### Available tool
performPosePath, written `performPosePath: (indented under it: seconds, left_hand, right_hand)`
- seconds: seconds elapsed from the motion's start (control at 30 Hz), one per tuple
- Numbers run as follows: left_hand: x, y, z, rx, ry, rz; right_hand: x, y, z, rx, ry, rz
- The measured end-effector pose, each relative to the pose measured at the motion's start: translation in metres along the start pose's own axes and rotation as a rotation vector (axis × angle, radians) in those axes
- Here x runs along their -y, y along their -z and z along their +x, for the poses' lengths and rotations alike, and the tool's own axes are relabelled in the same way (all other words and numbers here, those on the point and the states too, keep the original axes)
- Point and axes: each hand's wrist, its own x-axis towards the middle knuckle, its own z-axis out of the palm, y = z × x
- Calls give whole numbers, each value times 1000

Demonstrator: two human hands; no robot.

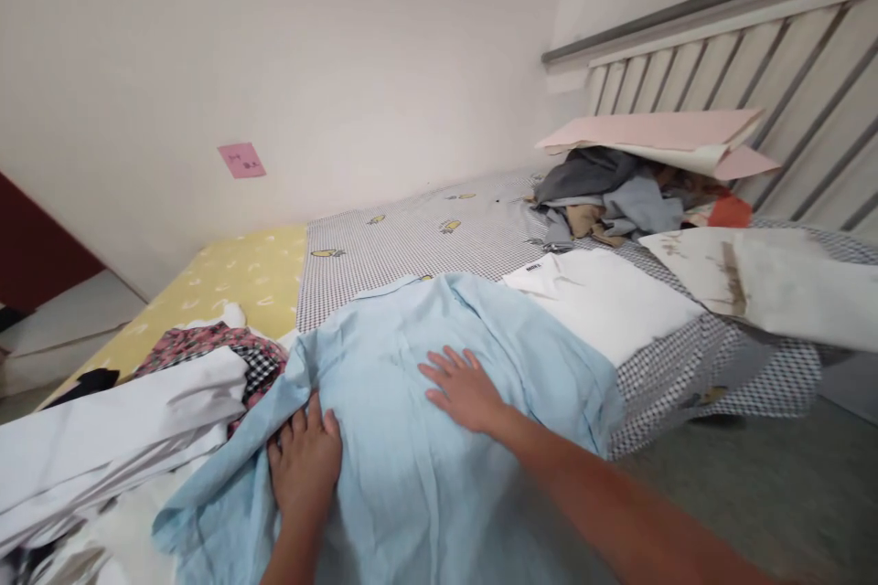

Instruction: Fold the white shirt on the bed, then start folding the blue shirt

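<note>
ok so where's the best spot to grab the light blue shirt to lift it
Probably at the collar, the far edge of the light blue shirt, coming from above. The shirt lies flat and spread on the bed, with the left hand and right hand flat on its middle.

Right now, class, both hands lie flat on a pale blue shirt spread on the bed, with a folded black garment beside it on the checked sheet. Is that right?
Not quite. The head view shows the folded garment is white, not black. The rest stands: the left hand and right hand lie on the pale blue shirt, beside it on the checked sheet.
</note>
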Motion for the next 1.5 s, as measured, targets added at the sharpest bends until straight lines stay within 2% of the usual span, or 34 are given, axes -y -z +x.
performPosePath:
  seconds: [0.07,0.13,0.2,0.27,0.47,0.67,1.5]
  left_hand:
    - [0,0,0,3,2,-8]
    - [0,0,0,3,4,-12]
    - [-1,0,-1,-6,9,-9]
    - [-2,2,-1,-12,17,-4]
    - [-4,6,-3,29,26,-16]
    - [-6,5,-5,1,41,-19]
    - [-5,0,-12,-64,74,-24]
  right_hand:
    - [-33,7,3,-48,-98,-47]
    - [-61,12,7,-76,-131,-65]
    - [-78,13,9,-94,-129,-63]
    - [-85,10,10,-117,-143,-67]
    - [-86,-5,9,-188,-144,-101]
    - [-93,-14,10,-263,-117,-143]
    - [-96,-21,12,-324,-123,-69]
